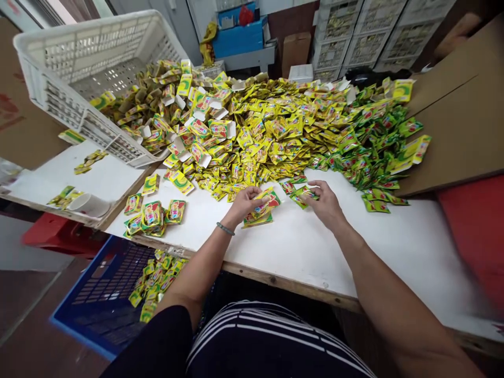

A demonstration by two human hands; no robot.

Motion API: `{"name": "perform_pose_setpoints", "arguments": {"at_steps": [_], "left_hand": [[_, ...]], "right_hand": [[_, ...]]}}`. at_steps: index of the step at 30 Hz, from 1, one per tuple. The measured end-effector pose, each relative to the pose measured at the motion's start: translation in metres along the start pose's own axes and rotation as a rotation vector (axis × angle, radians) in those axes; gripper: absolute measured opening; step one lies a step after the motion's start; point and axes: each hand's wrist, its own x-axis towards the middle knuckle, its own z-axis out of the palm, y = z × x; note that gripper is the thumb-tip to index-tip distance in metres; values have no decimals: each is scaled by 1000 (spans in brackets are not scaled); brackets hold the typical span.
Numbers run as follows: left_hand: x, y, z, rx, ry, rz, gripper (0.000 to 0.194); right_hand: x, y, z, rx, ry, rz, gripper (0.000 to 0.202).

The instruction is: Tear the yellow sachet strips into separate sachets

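Note:
My left hand point(246, 203) is closed on a yellow and green packet point(269, 202), with another such packet point(258, 220) lying just under it on the white tabletop. To the right, my right hand point(323, 199) pinches a small green sachet point(303, 196). One more green sachet point(288, 186) lies between the hands, beside the pinched one. Beyond them spreads a heap of yellow sachets point(275, 126), with green sachets point(366, 152) at its right end and open small yellow boxes point(199, 128) at its left.
A white crate point(82, 113) lies tipped at the left, spilling boxes. Several filled packs point(153, 215) sit left of my left hand. A white cup point(90, 205) is farther left. Below the table edge stands a blue crate point(98, 299) holding packs. Cardboard point(452, 115) borders the right.

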Motion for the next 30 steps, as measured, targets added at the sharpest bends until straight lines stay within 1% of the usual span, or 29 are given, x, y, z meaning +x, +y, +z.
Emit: {"name": "perform_pose_setpoints", "arguments": {"at_steps": [3, 4, 9, 10, 12, 14, 16, 18, 21, 23, 24, 27, 30], "left_hand": [[5, -10, 11, -41, -56, -33, 50], [4, -13, 12, -54, -75, -39, 50], [-3, -18, 15, -83, -93, -32, 49], [-5, -17, 16, -82, -110, -49, 50], [-7, -15, 19, -73, -160, -93, 54], [-9, -14, 21, -62, -184, -123, 58], [-10, -12, 23, -86, -183, -146, 61], [-11, -10, 24, -143, -182, -179, 62], [-11, -8, 22, -227, -168, -198, 61], [-12, -8, 21, -249, -145, -193, 60], [-12, -8, 21, -253, -130, -193, 60], [-12, -11, 18, -232, -85, -202, 58], [-13, -12, 16, -215, -105, -232, 58]], "right_hand": [[3, -12, 3, 205, 85, 6, 51], [3, -16, 5, 231, 88, 13, 51], [-5, -27, 22, 162, -48, 133, 48], [-7, -29, 23, 154, -44, 152, 48], [-9, -32, 25, 151, 15, 172, 48], [-10, -36, 26, 149, 74, 169, 49], [-10, -38, 27, 123, 88, 141, 49], [-12, -37, 29, 43, 69, 80, 47], [-14, -32, 33, -129, 80, -71, 41], [-14, -28, 37, -203, 81, -160, 36], [-14, -26, 38, -220, 59, -184, 34], [-12, -22, 41, -251, -72, -228, 27], [-9, -22, 39, -292, -161, -322, 22]]}}
